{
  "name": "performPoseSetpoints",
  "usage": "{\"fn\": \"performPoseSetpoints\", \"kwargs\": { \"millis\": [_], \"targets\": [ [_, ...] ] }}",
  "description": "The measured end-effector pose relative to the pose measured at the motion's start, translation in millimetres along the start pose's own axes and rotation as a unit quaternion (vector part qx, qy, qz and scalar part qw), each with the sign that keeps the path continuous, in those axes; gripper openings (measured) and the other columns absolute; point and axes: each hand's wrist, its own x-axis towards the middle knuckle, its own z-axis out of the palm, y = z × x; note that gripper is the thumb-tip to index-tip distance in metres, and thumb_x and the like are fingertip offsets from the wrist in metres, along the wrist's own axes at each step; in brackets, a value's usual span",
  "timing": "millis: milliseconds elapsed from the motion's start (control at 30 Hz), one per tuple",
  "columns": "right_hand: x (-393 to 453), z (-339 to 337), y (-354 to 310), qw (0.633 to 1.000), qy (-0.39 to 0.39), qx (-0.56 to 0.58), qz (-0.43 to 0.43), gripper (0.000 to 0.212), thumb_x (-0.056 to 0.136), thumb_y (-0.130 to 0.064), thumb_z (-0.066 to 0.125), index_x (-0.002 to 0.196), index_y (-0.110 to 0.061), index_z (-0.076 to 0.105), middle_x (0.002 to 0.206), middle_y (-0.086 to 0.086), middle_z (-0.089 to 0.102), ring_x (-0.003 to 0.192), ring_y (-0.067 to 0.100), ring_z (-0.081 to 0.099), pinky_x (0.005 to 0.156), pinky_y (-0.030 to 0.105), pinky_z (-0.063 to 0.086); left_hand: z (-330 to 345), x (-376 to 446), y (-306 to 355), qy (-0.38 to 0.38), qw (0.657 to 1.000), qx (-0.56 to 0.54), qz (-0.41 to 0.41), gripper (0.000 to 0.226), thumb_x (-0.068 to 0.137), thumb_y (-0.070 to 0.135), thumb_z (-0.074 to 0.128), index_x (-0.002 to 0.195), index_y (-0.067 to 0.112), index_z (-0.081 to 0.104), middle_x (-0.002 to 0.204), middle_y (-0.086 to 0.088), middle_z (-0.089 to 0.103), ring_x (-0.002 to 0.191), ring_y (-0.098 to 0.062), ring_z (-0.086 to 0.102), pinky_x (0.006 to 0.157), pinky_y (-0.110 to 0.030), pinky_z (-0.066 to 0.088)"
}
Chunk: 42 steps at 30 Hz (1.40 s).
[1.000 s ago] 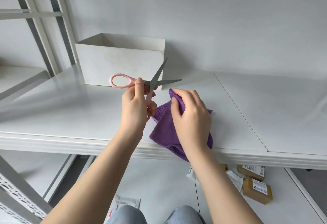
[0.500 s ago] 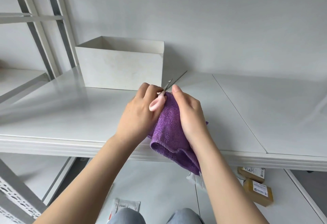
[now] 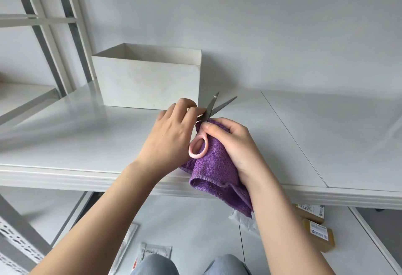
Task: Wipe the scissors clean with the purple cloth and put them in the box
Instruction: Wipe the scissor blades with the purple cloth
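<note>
My left hand (image 3: pixel 171 140) grips the pink-handled scissors (image 3: pixel 198 147) near the pivot. Their metal blades are spread apart and point up and away toward the box; one pink handle ring lies on the cloth, the other handle is hidden. My right hand (image 3: pixel 233 144) holds the purple cloth (image 3: pixel 214 172) bunched around the scissors' handle part, thumb pressed next to the ring. The cloth hangs over the table's front edge. The white open box (image 3: pixel 150 83) stands on the table just behind my left hand.
The white table (image 3: pixel 76 142) has a seam running diagonally on its right part. A metal shelf frame (image 3: pixel 50 42) stands at the left. Below the table lie cardboard parcels (image 3: pixel 317 229) and plastic packets (image 3: pixel 154 253) on a lower surface.
The scissors' blades went from wide open beside the cloth to pressed into it. Since half a second ago the pink ring has slid down into view on the cloth and the blades have spread again.
</note>
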Motion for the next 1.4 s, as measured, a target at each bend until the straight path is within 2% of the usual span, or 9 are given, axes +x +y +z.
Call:
{"fn": "performPoseSetpoints", "kwargs": {
  "millis": [300, 433, 533, 633, 767, 900, 1100, 1267, 1400],
  "targets": [
    [0, -8, 1, 0.997, -0.032, 0.057, 0.051, 0.01, 0.087, -0.016, 0.067, 0.078, -0.016, 0.071, 0.08, 0.01, 0.067, 0.073, 0.02, 0.06, 0.073, 0.032, 0.047, -20, -2, -8, -0.047, 0.968, -0.185, -0.161, 0.057, 0.071, 0.057, 0.065, 0.12, 0.028, 0.056, 0.1, 0.011, 0.057, 0.075, -0.002, 0.063, 0.073, -0.025, 0.051],
    [0, -8, 1, 0.997, -0.019, 0.068, 0.041, 0.013, 0.087, -0.015, 0.067, 0.075, -0.016, 0.074, 0.078, 0.008, 0.068, 0.072, 0.02, 0.06, 0.073, 0.032, 0.047, -24, -4, -8, -0.011, 0.82, -0.45, -0.354, 0.038, 0.086, 0.019, 0.07, 0.122, 0.018, 0.055, 0.091, -0.001, 0.068, 0.064, -0.003, 0.062, 0.064, -0.015, 0.05],
    [1, -4, 2, 0.997, 0.001, 0.07, 0.027, 0.015, 0.086, -0.013, 0.068, 0.073, -0.016, 0.073, 0.075, 0.005, 0.069, 0.07, 0.017, 0.061, 0.072, 0.03, 0.048, -17, -9, 4, 0.036, 0.674, -0.573, -0.466, 0.031, 0.085, 0.023, 0.07, 0.113, 0.013, 0.061, 0.094, -0.003, 0.068, 0.073, -0.007, 0.063, 0.071, -0.022, 0.05],
    [2, 0, 6, 0.996, 0.009, 0.084, 0.012, 0.006, 0.086, -0.015, 0.07, 0.082, -0.012, 0.074, 0.085, 0.017, 0.07, 0.079, 0.023, 0.061, 0.079, 0.038, 0.049, -9, -14, 20, 0.026, 0.602, -0.606, -0.519, 0.023, 0.09, 0.035, 0.059, 0.095, 0.015, 0.068, 0.094, -0.001, 0.07, 0.079, -0.011, 0.063, 0.076, -0.027, 0.047],
    [1, 4, 6, 0.996, 0.021, 0.082, -0.008, 0.011, 0.089, -0.013, 0.065, 0.083, -0.007, 0.072, 0.09, 0.022, 0.072, 0.078, 0.026, 0.066, 0.083, 0.041, 0.052, -10, -10, 41, 0.036, 0.642, -0.587, -0.491, 0.031, 0.09, 0.045, 0.057, 0.1, 0.019, 0.071, 0.093, 0.004, 0.075, 0.081, -0.009, 0.069, 0.07, -0.026, 0.053],
    [-1, 5, 5, 0.998, 0.03, 0.024, -0.043, 0.016, 0.09, -0.016, 0.065, 0.075, -0.011, 0.069, 0.079, 0.009, 0.072, 0.072, 0.017, 0.063, 0.077, 0.033, 0.05, -13, 4, 44, 0.091, 0.654, -0.558, -0.502, 0.026, 0.093, 0.041, 0.055, 0.079, 0.03, 0.074, 0.09, 0.005, 0.066, 0.076, -0.007, 0.062, 0.07, -0.025, 0.049],
    [-2, 9, 7, 0.999, 0.022, 0.012, -0.047, 0.009, 0.089, -0.016, 0.066, 0.084, -0.016, 0.073, 0.081, 0.003, 0.072, 0.076, 0.014, 0.062, 0.075, 0.031, 0.047, -13, 18, 45, 0.156, 0.64, -0.582, -0.476, 0.02, 0.095, 0.024, 0.051, 0.082, 0.016, 0.064, 0.072, 0.004, 0.051, 0.052, -0.007, 0.042, 0.045, -0.017, 0.033],
    [-3, 10, 9, 0.998, 0.018, 0.014, -0.053, 0.007, 0.09, -0.014, 0.066, 0.088, -0.014, 0.073, 0.085, 0.005, 0.074, 0.079, 0.014, 0.063, 0.077, 0.03, 0.048, -5, 17, 44, 0.188, 0.717, -0.521, -0.423, 0.032, 0.102, 0.027, 0.04, 0.077, 0.018, 0.059, 0.067, 0.004, 0.043, 0.051, -0.006, 0.039, 0.046, -0.017, 0.034],
    [-2, 7, 9, 0.998, 0.011, 0.023, -0.054, 0.007, 0.09, -0.014, 0.066, 0.089, -0.013, 0.073, 0.089, 0.01, 0.074, 0.082, 0.017, 0.063, 0.08, 0.033, 0.048, -4, 14, 44, 0.192, 0.731, -0.523, -0.395, 0.031, 0.103, 0.027, 0.039, 0.087, 0.01, 0.06, 0.065, 0.001, 0.044, 0.055, -0.006, 0.044, 0.046, -0.018, 0.036]
  ]
}}
